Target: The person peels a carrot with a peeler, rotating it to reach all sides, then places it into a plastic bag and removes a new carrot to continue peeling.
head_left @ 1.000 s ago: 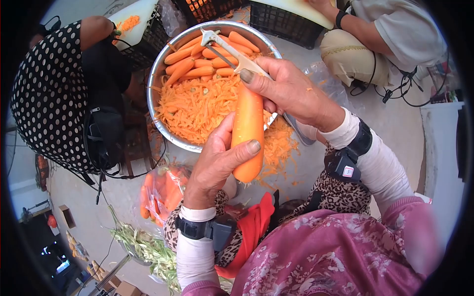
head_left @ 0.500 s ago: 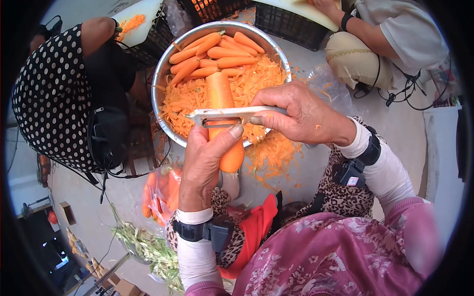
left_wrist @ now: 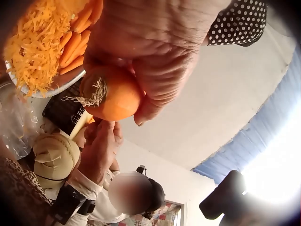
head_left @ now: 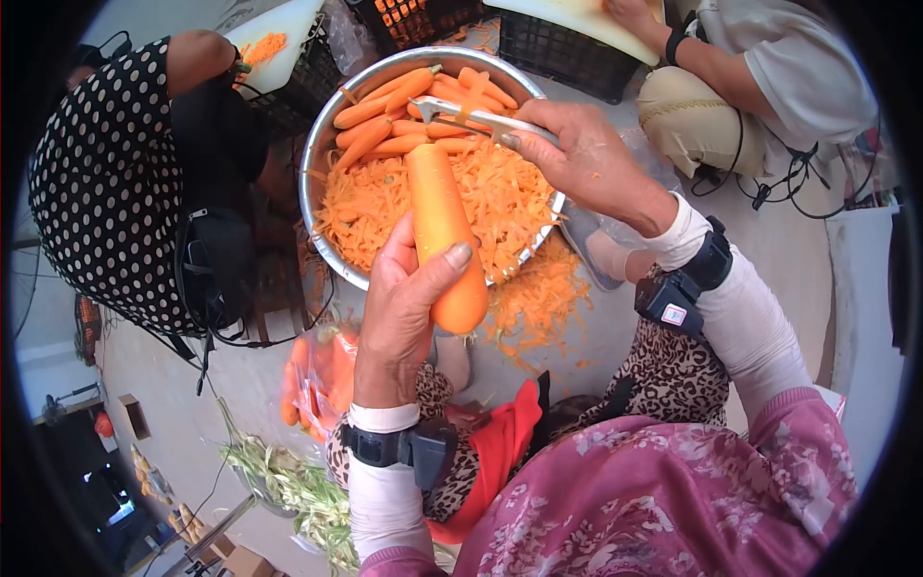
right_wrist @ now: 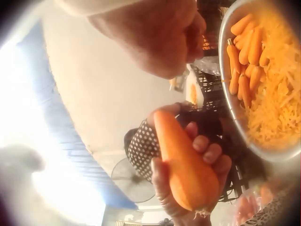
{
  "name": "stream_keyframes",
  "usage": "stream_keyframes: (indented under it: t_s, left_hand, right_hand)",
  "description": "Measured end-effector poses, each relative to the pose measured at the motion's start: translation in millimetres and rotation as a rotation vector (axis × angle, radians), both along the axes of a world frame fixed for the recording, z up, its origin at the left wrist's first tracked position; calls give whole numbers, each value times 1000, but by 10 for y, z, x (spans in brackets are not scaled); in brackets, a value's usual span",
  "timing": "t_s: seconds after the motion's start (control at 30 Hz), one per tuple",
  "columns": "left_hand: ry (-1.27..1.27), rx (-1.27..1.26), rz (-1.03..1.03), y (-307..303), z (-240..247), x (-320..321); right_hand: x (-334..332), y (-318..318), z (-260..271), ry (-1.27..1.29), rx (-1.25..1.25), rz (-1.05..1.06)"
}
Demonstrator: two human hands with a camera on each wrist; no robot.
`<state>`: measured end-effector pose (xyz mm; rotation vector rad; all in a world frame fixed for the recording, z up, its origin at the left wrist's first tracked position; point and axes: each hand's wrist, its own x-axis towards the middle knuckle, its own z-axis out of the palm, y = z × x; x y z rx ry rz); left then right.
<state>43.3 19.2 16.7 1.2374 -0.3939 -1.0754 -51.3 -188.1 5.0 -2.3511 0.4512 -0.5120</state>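
Note:
My left hand point(head_left: 399, 313) grips a thick carrot point(head_left: 444, 231) near its lower end, thumb laid across it. In the left wrist view the blunt end of this carrot point(left_wrist: 120, 96) shows stringy rootlets. Up and to the right, my right hand point(head_left: 591, 163) holds a peeler point(head_left: 490, 119) by its handle, apart from the carrot. An orange peel strip point(head_left: 473, 96) hangs at the peeler's blade. Beneath both hands stands a metal basin point(head_left: 322, 240) with peel shavings point(head_left: 370, 207) in front and several whole carrots point(head_left: 365, 113) at the back.
Shavings point(head_left: 543, 303) also lie on the floor beside the basin. A plastic bag of carrots point(head_left: 327, 375) and a heap of pale green husks point(head_left: 298, 490) are at lower left. Two people sit nearby, by black crates point(head_left: 567, 58) topped with boards point(head_left: 288, 43).
The right hand first brought the peeler down across the carrot, then lifted it up and away with a peel strip. The left hand tilted the carrot's top end leftward and kept its hold.

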Motion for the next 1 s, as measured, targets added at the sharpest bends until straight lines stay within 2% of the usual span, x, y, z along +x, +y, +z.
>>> stream_keyframes:
  t_s: [0.07, 0.17, 0.2, 0.27, 0.33, 0.4, 0.47, 0.53, 0.57, 0.7, 0.8, 0.87, 0.9, 1.0]
  left_hand:
    - [120, -40, 45, -11, -19, 14]
    - [127, -52, 72, -15, -35, 42]
    - [129, -49, 70, -9, -34, 43]
    - [86, 15, 56, 12, -14, 30]
    - [65, 1, 92, -36, 38, -32]
    - [48, 40, 30, -14, 37, -18]
    - [140, 15, -39, -3, 25, 12]
    - [155, -115, -134, -13, 33, 10]
    - [157, -114, -138, -22, 29, 10]
    - [169, -86, 12, -48, -39, 11]
    - [188, -97, 55, -43, -58, 26]
    - [225, -120, 65, -39, -47, 27]
    - [235, -99, 67, -40, -23, 22]
    - [233, -70, 47, -11, -62, 26]
  right_hand:
    - [-39, 89, 157, -48, 72, 33]
    - [-112, 224, 332, 51, 198, 273]
    - [-133, 253, 314, 52, 201, 271]
    - [-161, 303, 268, -33, 271, 399]
    - [-155, 284, 257, -27, 252, 390]
    - [-106, 176, 170, -114, -22, 240]
    - [-56, -1, 53, -77, -18, 144]
    - [-44, -137, -71, 130, -82, -8]
    - [-58, -169, -125, 146, -84, -43]
    - [-69, -64, 114, 34, 28, -37]
    - [-123, 107, 233, -9, 152, 69]
    - [-149, 213, 246, -97, 281, 301]
    - [-161, 246, 245, -80, 263, 359]
    - [-179, 312, 245, -66, 290, 367]
